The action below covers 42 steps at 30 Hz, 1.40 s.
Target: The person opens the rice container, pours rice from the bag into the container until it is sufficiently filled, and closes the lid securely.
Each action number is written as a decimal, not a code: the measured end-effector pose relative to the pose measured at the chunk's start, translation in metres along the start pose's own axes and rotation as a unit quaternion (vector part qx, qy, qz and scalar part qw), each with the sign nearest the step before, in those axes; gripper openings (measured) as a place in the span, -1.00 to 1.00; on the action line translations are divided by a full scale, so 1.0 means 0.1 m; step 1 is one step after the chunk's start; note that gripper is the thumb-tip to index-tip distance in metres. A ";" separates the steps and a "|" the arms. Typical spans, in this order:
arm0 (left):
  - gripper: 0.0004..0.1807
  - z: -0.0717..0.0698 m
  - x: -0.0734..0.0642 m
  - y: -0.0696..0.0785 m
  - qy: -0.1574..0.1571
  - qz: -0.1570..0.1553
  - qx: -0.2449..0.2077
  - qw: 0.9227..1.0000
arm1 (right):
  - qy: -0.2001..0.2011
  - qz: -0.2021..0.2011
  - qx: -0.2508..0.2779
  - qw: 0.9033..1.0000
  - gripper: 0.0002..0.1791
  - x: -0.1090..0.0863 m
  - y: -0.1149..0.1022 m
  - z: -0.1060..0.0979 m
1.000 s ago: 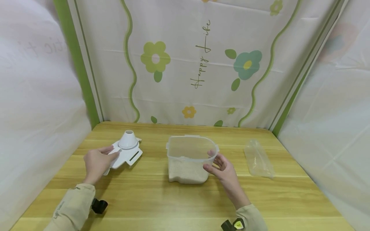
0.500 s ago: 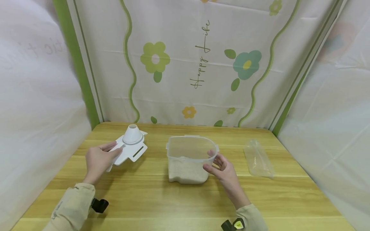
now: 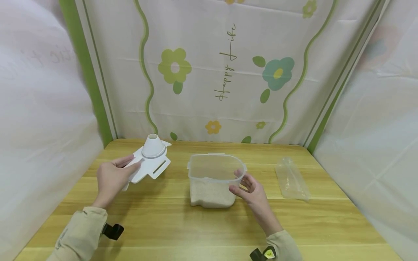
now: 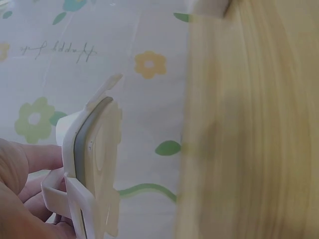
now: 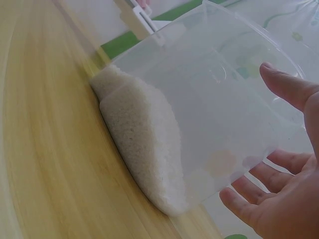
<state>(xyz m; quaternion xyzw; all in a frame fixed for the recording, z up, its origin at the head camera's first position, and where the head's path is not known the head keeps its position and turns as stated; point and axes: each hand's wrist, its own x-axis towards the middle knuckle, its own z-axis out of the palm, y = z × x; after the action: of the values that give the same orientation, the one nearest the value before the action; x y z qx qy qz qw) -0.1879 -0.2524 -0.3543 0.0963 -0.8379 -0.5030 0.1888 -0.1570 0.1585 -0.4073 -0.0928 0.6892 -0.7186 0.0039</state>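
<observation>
In the head view my left hand (image 3: pixel 112 177) pinches the edge of a white lid (image 3: pixel 148 168) with side clips and a raised cone-shaped spout (image 3: pixel 153 146). It is held tilted, off the table. The left wrist view shows the lid (image 4: pixel 87 154) edge-on, with a grey seal round its rim. My right hand (image 3: pixel 253 192) holds the right side of a clear plastic container (image 3: pixel 215 166), which stands upright without a cover. White grains that look like rice (image 5: pixel 144 134) lie in its lower part. In the right wrist view the thumb and fingers (image 5: pixel 269 177) curve round the container wall.
A clear zip bag (image 3: pixel 292 181) lies flat on the wooden table (image 3: pixel 183 235), right of the container. A flowered cloth (image 3: pixel 196 108) hangs behind the table, and pale cloth walls stand at both sides. Small cameras are strapped at both wrists.
The lid has risen and shifted to the right in my left hand, tilting further. My right hand and the container have stayed in place.
</observation>
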 end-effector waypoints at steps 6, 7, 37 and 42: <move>-0.47 0.00 -0.03 0.13 -0.005 -0.002 -0.026 1.000 | -0.003 -0.010 -0.014 1.000 -0.21 0.00 0.01 -0.01; -0.46 0.00 -0.03 0.16 -0.007 -0.002 -0.030 1.000 | -0.002 -0.012 -0.016 1.000 -0.21 0.00 0.01 -0.01; -0.47 0.01 -0.09 0.69 -0.017 0.101 -0.116 0.988 | -0.004 -0.008 -0.021 1.000 -0.25 -0.01 0.01 -0.01; -0.50 0.05 -0.10 0.75 -0.030 0.109 -0.132 0.985 | -0.004 -0.008 -0.019 1.000 -0.25 -0.01 0.01 -0.01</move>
<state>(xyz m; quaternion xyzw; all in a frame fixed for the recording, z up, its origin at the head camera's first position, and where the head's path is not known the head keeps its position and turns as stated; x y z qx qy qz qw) -0.1783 -0.2089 -0.2924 -0.0368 -0.7747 -0.5884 0.2285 -0.1565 0.1599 -0.4088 -0.1018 0.7016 -0.7053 -0.0008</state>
